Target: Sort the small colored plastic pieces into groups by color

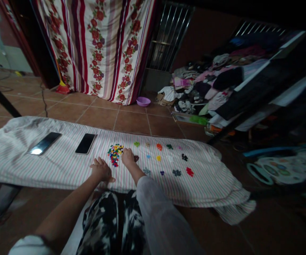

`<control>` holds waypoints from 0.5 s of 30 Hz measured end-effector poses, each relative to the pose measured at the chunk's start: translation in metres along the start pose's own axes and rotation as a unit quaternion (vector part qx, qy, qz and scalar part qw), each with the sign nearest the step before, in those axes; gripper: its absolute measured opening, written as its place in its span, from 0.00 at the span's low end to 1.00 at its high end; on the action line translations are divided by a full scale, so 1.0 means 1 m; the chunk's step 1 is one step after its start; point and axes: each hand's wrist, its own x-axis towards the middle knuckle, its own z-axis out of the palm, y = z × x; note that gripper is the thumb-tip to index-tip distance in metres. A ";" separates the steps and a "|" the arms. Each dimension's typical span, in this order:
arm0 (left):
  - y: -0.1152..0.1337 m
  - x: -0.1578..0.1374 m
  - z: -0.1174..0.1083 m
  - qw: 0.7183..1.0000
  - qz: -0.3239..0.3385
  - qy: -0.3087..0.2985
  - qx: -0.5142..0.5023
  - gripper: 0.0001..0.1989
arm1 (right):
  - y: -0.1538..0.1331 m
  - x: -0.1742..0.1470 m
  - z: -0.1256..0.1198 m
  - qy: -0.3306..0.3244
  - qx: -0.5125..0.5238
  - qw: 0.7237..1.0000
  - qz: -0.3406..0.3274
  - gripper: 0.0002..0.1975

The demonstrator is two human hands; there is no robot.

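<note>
A mixed heap of small coloured pieces [113, 154], too small to name, lies on the striped cloth [70, 170]. My right hand [128, 157] is at the heap's right edge, its fingers curled down and closed; whatever they hold is hidden. Resting on the cloth below and left of the heap, my left hand [101, 170] has its fingers apart and holds nothing. To the right, similar pieces lie in small clusters by colour, among them a lime green cluster [137, 144], an orange cluster [159, 146], a yellow cluster [158, 158], a black cluster [184, 157] and a red cluster [189, 171].
Two phones, a dark phone [85, 143] and a phone reflecting light [45, 143], lie left of the heap. Beyond the cloth-covered surface are a tiled floor [102, 115], a purple basin [143, 101], a flowered curtain [96, 46] and a large pile of clothes [203, 85].
</note>
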 end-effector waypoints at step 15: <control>0.000 -0.002 -0.002 1.000 0.001 -0.006 -0.008 0.64 | 0.016 -0.001 0.000 0.040 0.089 0.995 -0.030 0.15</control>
